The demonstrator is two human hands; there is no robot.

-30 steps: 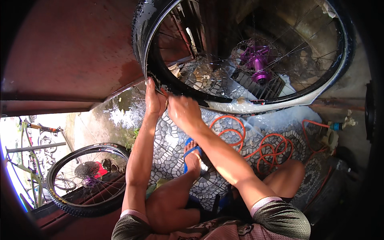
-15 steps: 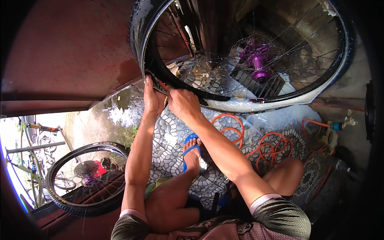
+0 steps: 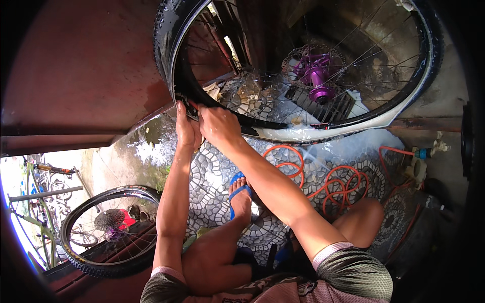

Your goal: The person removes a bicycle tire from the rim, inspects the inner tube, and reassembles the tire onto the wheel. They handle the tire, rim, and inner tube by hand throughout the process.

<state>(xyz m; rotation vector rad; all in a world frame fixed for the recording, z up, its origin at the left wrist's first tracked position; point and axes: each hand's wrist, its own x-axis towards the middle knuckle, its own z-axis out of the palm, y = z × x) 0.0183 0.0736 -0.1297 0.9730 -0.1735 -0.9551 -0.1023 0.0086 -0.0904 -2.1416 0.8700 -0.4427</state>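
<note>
A bicycle wheel with a purple hub [image 3: 320,81] stands in front of me, its wet black tyre [image 3: 164,38] partly away from the rim at the left. White, milky liquid coats the lower stretch of the tyre. My left hand [image 3: 188,130] is closed on the tyre at the wheel's lower left, thumb up along its edge. Right beside it, my right hand [image 3: 220,126] is a fist around a slim red-orange tool [image 3: 192,104] that looks like a tyre lever. Its tip goes in between tyre and rim; the fingers hide the rest.
An orange hose [image 3: 346,184] lies coiled on the pebble-mosaic floor [image 3: 212,169], right of my blue flip-flop [image 3: 236,178]. A second wheel [image 3: 108,230] rests at the lower left, near a green bicycle frame [image 3: 43,222]. A red metal panel [image 3: 81,70] rises at the left. Beneath the wheel is a drain grate [image 3: 316,103].
The wheel and both my hands have shifted slightly to the left. The hands keep their grip at the same part of the tyre.
</note>
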